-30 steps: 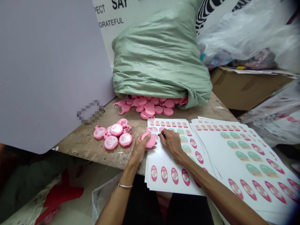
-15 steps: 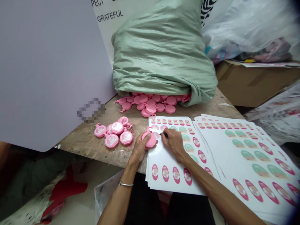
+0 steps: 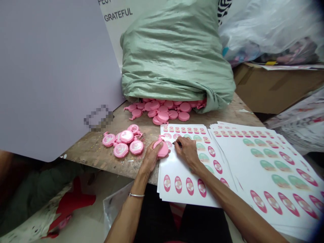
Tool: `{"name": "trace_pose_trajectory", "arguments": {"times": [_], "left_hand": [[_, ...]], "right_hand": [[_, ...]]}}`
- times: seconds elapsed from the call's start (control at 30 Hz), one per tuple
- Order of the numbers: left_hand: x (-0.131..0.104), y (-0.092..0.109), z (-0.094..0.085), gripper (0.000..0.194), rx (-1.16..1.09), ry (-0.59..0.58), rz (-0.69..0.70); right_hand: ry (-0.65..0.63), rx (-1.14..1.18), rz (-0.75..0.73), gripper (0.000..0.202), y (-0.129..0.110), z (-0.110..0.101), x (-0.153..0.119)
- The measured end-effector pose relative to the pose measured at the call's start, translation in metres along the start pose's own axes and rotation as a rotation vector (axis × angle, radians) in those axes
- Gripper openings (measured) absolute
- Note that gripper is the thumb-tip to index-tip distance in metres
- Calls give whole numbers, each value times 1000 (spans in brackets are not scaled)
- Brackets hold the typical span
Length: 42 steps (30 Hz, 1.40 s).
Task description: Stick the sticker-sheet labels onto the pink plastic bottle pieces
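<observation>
My left hand [image 3: 150, 158] grips a round pink plastic case [image 3: 161, 149] with a small curled tail, its plain side up, over the left edge of a sticker sheet [image 3: 182, 163]. My right hand [image 3: 186, 150] rests on that sheet, fingers pinched round a small dark pointed tool [image 3: 174, 143]. The tool's tip is beside a round pink sticker [image 3: 168, 144]; whether it touches is too small to tell. Oval pink and green stickers cover other parts of the sheet. Left of my hands lies a small pile of pink cases with stickers [image 3: 126, 136].
Plain pink cases [image 3: 163, 116] spill from a large green sack [image 3: 174, 54] at the back. More sticker sheets [image 3: 243, 168] are stacked at the right. A pale panel [image 3: 55, 74] stands at the left; a cardboard box [image 3: 278, 87] is at the back right.
Both hands keep almost the same pose and place. The view has shifted very slightly; nothing has visibly been taken up or let go.
</observation>
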<state>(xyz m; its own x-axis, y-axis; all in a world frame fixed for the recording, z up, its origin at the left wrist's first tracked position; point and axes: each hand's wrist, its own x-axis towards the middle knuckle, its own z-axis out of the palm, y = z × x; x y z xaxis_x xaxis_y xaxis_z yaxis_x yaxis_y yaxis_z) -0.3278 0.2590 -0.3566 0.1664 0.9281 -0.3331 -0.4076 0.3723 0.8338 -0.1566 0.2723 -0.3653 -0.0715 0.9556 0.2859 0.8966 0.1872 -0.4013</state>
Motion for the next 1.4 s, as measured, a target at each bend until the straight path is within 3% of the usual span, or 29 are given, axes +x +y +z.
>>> {"name": "trace_pose_trajectory", "arguments": {"times": [0.2, 0.43, 0.8, 1.13, 1.4], "left_hand": [[-1, 1, 1, 45, 16, -6, 14], [0, -1, -1, 46, 22, -8, 12], [-1, 1, 1, 50, 50, -1, 12], [-1, 3, 2, 45, 45, -8, 3], [1, 0, 0, 44, 50, -12, 9]], "right_hand": [[-27, 70, 49, 13, 2, 1, 1], [30, -65, -1, 16, -1, 3, -1], [-44, 55, 88, 13, 0, 3, 3], [53, -138, 24, 15, -5, 5, -2], [-21, 28, 85, 13, 0, 5, 1]]}}
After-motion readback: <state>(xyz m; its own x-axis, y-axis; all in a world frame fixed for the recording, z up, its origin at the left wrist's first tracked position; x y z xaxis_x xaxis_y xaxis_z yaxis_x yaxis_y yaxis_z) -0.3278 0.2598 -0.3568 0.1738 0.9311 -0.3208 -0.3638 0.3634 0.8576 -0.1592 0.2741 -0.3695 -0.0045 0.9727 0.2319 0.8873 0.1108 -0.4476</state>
